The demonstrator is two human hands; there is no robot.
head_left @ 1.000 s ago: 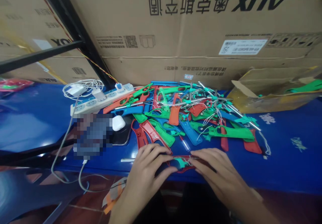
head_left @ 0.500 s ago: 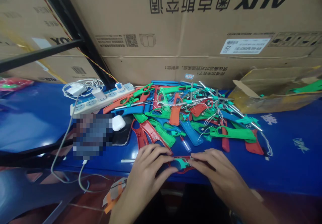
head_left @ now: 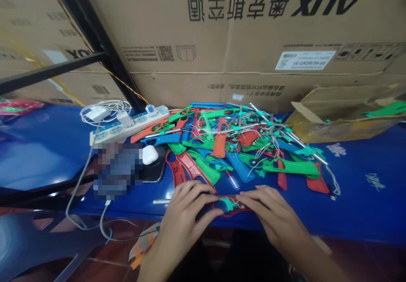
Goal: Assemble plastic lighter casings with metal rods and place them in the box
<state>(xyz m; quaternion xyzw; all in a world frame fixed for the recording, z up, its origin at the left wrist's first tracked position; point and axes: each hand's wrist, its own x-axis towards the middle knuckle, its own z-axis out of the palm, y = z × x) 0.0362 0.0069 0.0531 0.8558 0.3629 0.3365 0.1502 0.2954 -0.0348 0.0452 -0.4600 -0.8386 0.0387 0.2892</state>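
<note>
At the table's front edge lies a red lighter casing half, its inside facing up, with a teal trigger piece and thin white wire in it. My left hand is closed round its left end, thumb below and fingers above. A metal tube pokes out to the left of that hand. My right hand has its fingertips pressed together on the casing's right end, over the wire; what they pinch is partly hidden. Just beyond the casing is a small screwdriver with a clear handle.
Behind my hands spreads a pile of green, blue, red and orange lighter casings with metal tubes and wires. A power strip, a white earbud case and a phone are left. An open carton stands right, before large cardboard boxes.
My right fingertips have shifted slightly left along the casing, and its right end shows a little more. The left hand keeps its grip. The view has tilted slightly.
</note>
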